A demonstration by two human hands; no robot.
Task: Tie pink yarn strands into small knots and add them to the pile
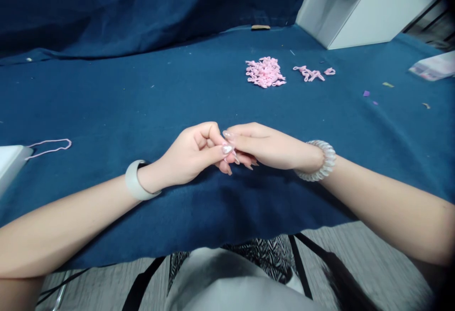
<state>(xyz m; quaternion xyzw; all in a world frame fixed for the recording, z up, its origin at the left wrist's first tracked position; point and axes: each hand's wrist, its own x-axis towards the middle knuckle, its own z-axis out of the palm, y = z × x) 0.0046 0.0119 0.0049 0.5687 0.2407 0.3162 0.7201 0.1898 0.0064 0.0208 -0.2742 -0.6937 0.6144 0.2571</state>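
Observation:
My left hand [194, 152] and my right hand [265, 146] meet fingertip to fingertip over the dark blue cloth [142, 97], near its front edge. Both hands are curled closed in a pinch; whatever sits between the fingers is hidden. A grey band circles my left wrist and a clear coiled band my right wrist. A pile of small pink loops [265, 71] lies farther back on the cloth, with a smaller cluster of pink loops [313, 73] just to its right. A loose pink strand [51, 146] lies at the far left.
A white box-like shelf [355, 7] stands at the back right. A clear plastic packet [433, 67] lies at the right edge. A white object [9, 161] pokes in at the left edge. Small scraps dot the cloth on the right.

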